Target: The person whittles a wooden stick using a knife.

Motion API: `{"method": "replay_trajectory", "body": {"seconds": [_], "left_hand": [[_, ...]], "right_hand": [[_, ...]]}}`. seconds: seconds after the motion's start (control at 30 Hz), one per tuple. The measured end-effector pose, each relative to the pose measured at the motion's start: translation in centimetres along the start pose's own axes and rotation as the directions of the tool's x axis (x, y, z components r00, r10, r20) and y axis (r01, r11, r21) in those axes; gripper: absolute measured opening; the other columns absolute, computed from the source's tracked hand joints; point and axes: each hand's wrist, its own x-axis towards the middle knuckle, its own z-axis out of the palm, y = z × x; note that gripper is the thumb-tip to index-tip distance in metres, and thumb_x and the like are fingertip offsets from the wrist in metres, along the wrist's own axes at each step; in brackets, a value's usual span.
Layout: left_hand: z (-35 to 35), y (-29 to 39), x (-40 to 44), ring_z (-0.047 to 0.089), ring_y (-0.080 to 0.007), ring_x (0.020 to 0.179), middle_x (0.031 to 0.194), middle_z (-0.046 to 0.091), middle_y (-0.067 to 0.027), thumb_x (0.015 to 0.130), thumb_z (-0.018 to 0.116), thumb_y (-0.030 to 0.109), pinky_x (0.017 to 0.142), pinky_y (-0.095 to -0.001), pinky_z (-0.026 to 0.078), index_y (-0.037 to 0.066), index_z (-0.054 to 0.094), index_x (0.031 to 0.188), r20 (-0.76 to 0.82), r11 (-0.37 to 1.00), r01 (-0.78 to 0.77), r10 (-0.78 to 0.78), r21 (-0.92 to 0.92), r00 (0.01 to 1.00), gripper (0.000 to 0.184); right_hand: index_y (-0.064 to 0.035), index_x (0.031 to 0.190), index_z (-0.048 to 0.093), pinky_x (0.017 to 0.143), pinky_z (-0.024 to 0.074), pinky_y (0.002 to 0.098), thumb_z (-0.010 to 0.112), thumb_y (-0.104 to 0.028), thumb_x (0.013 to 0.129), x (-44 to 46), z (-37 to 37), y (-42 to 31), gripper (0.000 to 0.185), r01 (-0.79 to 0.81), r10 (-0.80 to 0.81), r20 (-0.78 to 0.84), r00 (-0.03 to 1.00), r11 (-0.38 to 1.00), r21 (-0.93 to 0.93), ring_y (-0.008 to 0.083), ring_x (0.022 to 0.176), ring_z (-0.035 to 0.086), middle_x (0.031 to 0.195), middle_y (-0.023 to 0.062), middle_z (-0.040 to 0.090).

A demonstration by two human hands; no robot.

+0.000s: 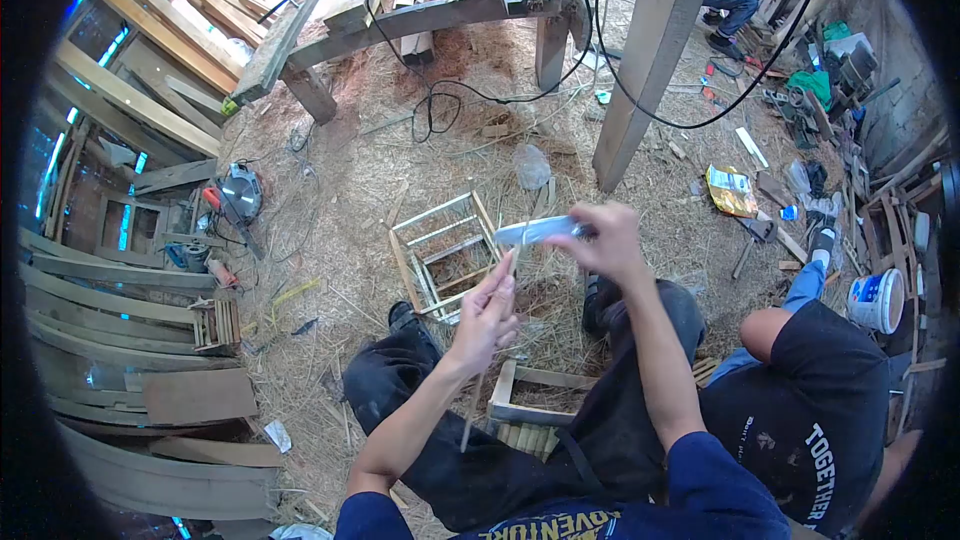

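Note:
My left hand (484, 328) is closed around a thin wooden stick (474, 402), which slants up past my fingers and hangs down below them. In my right hand (606, 242), fingers wrapped round its handle end, is a knife with a broad grey blade (538, 231). The blade points left and lies across the stick's upper end, just above my left hand. Beyond the hands, a small open wooden frame (402, 258) rests on the straw-strewn ground. Between my legs sits a low wooden frame with slats (540, 412).
A workbench (430, 22) and a wooden post (655, 60) stand ahead, with a black cable trailing. At left are a circular saw (242, 190) and stacked boards (110, 285). A co-worker (810, 400) sits close on my right, near a white bucket (876, 302). Another person (735, 0) is farther back.

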Motion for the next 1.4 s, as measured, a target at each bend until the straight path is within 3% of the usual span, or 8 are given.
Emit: {"method": "replay_trajectory", "body": {"seconds": [0.07, 0.17, 0.37, 0.4, 0.5, 0.57, 1.23, 1.4], "left_hand": [[-1.4, -0.1, -0.8, 0.025, -0.0027, 0.046, 0.064, 0.028, 0.0088, 0.107, 0.049, 0.022, 0.041, -0.0213, 0.022, 0.016, 0.036, 0.154, 0.028, 0.996, -0.013, 0.011, 0.084, 1.0, 0.049], [-1.8, -0.9, -1.0, 0.026, -0.0028, 0.045, 0.064, 0.028, 0.0089, 0.107, 0.048, 0.022, 0.042, -0.0216, 0.023, 0.015, 0.037, 0.154, 0.047, 0.995, -0.001, -0.004, 0.101, 0.999, 0.049], [-3.0, -0.9, 0.4, 0.024, -0.0039, 0.047, 0.066, 0.026, 0.007, 0.107, 0.047, 0.024, 0.043, -0.0218, 0.021, 0.017, 0.032, 0.156, -0.017, 1.0, 0.004, -0.004, -0.01, 1.0, 0.051], [-2.6, -0.5, 0.4, 0.023, -0.0044, 0.047, 0.065, 0.025, 0.0063, 0.108, 0.045, 0.025, 0.043, -0.0219, 0.021, 0.018, 0.03, 0.157, 0.007, 1.0, 0.0, 0.0, -0.004, 1.0, 0.052], [-1.6, -0.3, 0.9, 0.023, -0.004, 0.046, 0.064, 0.025, 0.0067, 0.108, 0.045, 0.025, 0.041, -0.021, 0.02, 0.021, 0.031, 0.156, 0.008, 0.997, 0.022, -0.021, -0.078, 1.0, 0.051], [-1.3, -0.5, 1.3, 0.022, -0.0039, 0.046, 0.064, 0.026, 0.0067, 0.108, 0.045, 0.025, 0.041, -0.0209, 0.019, 0.023, 0.032, 0.156, 0.007, 0.994, 0.061, -0.061, -0.094, 0.998, 0.05], [-0.3, 0.0, 1.2, 0.023, -0.0029, 0.047, 0.065, 0.026, 0.0085, 0.107, 0.046, 0.03, 0.043, -0.0205, 0.023, 0.022, 0.032, 0.156, 0.06, 0.997, 0.069, -0.072, 0.046, 0.996, 0.051], [0.0, -1.1, 1.8, 0.023, -0.0027, 0.046, 0.065, 0.026, 0.0086, 0.107, 0.047, 0.03, 0.042, -0.0209, 0.022, 0.019, 0.031, 0.156, 0.107, 0.995, 0.088, -0.092, 0.039, 0.99, 0.052]], "right_hand": [[-0.0076, 0.086, 0.071, 0.051, 0.0444, 0.0299, 0.082, -0.045, 0.078, -0.2, -1.0, 2.2, 0.04, -0.45, 0.453, -0.074, 0.889, 0.892, 0.051, 0.0136, 0.049, 0.058, 0.058, 0.0036, 0.063], [-0.0071, 0.089, 0.071, 0.052, 0.044, 0.0275, 0.08, -0.042, 0.08, 1.0, -4.6, 3.3, 0.037, -0.595, 0.583, -0.148, 0.799, 0.802, -0.051, 0.0107, 0.051, 0.057, 0.058, 0.0032, 0.061], [-0.0103, 0.082, 0.07, 0.051, 0.046, 0.0358, 0.076, -0.054, 0.079, -1.2, -0.6, 0.3, 0.044, -0.27, 0.266, 0.081, 0.961, 0.962, 0.043, 0.0221, 0.049, 0.061, 0.054, 0.0066, 0.059], [-0.0047, 0.082, 0.067, 0.052, 0.045, 0.0322, 0.082, -0.039, 0.078, -0.3, -0.6, -0.5, 0.037, -0.254, 0.24, 0.169, 0.956, 0.965, 0.063, 0.0197, 0.051, 0.059, 0.06, 0.009, 0.059], [-0.0096, 0.079, 0.069, 0.051, 0.0467, 0.0364, 0.079, -0.054, 0.076, 0.1, 1.6, -1.4, 0.046, -0.136, 0.109, 0.14, 0.984, 0.971, 0.198, 0.0262, 0.05, 0.061, 0.054, 0.0078, 0.057], [-0.0055, 0.081, 0.067, 0.05, 0.0439, 0.034, 0.083, -0.046, 0.074, -0.1, 2.2, -2.1, 0.044, -0.066, 0.028, 0.179, 0.983, 0.975, 0.212, 0.0203, 0.05, 0.059, 0.057, 0.0082, 0.057], [-0.0068, 0.067, 0.063, 0.049, 0.0416, 0.0374, 0.082, -0.052, 0.073, -1.1, -0.5, -0.3, 0.049, -0.172, 0.161, 0.143, 0.976, 0.983, 0.066, 0.0263, 0.046, 0.054, 0.05, 0.0077, 0.051], [-0.0086, 0.075, 0.071, 0.05, 0.0425, 0.0369, 0.083, -0.054, 0.07, 0.0, 0.6, -1.3, 0.047, -0.014, 0.003, 0.104, 0.995, 0.994, 0.104, 0.0247, 0.048, 0.057, 0.051, 0.0066, 0.054]]}}
